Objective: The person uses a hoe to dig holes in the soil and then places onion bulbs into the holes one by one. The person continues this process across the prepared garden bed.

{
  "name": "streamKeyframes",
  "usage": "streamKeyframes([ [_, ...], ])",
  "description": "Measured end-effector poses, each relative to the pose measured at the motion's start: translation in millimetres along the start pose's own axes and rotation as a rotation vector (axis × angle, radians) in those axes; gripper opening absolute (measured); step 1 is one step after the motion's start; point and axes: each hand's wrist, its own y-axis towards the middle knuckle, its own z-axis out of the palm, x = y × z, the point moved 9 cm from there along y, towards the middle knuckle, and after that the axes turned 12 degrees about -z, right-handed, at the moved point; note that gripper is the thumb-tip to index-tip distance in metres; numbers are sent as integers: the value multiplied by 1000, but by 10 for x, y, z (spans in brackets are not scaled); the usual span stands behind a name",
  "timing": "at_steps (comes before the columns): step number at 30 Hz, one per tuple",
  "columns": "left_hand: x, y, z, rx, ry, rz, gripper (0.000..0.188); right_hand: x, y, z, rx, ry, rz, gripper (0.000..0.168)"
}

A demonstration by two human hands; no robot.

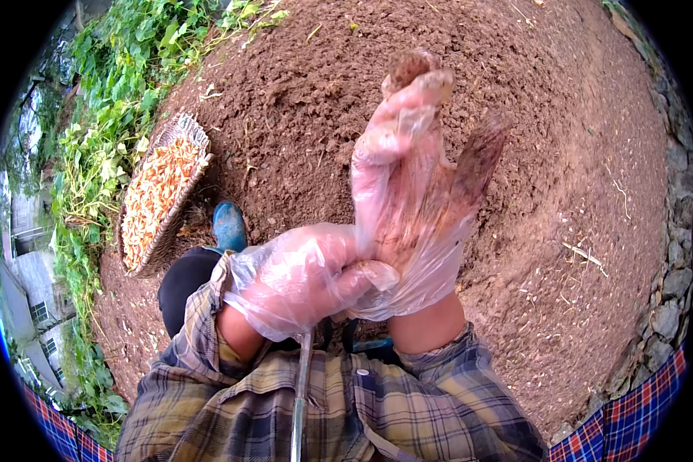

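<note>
My left hand point(300, 271), in a clear disposable plastic glove, is closed at the base of my right palm. Its thumb and fingers pinch the loose plastic glove there. My right hand point(410, 185) is raised above the ground with the palm showing, wearing a similar glove smeared with brown soil. The thumb stands apart from the fingers, and nothing lies in the palm. A metal shaft point(301, 381) runs up my front and disappears beneath my left hand; I cannot tell whether that hand touches it. Loose brown soil point(289, 121) spreads beyond both hands.
A woven basket point(176, 222) full of small orange-and-white pieces point(159, 199) sits at left, beside my blue boot point(229, 226). Leafy green vines point(115, 110) border the soil. A stone edging point(667, 317) curves along the right. Plaid umbrella fabric point(641, 413) shows at the lower rim.
</note>
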Motion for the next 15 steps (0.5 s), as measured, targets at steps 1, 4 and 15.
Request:
streamKeyframes([
  [1, -22, -1, -3, -30, 39, 63, 28, 9, 35, -10, -24, 5, -17, 49],
  [4, -16, -13, -8, -122, 143, 186, 26, 95, 198, -111, -28, -597, -139, 39],
  [15, 121, -15, -88, -142, 72, 64, 16, 110, -252, 268, 894, -1751, -683, 33],
])
